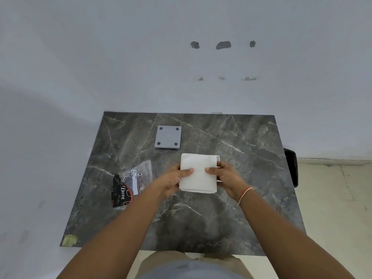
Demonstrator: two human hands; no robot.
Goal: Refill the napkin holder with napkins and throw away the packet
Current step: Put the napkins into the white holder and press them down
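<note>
Both hands, left hand (pixel 177 176) and right hand (pixel 223 175), squeeze the napkins (pixel 198 173) mid-table; keep them square for the holder, packet (pixel 130 183) lying at nine o'clock.

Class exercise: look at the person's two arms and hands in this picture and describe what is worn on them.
Both forearms are bare, with no sleeves, gloves, rings or watch visible. The left hand wears nothing. The right hand has a thin thread bracelet, orange-red and white, around the wrist.
</note>
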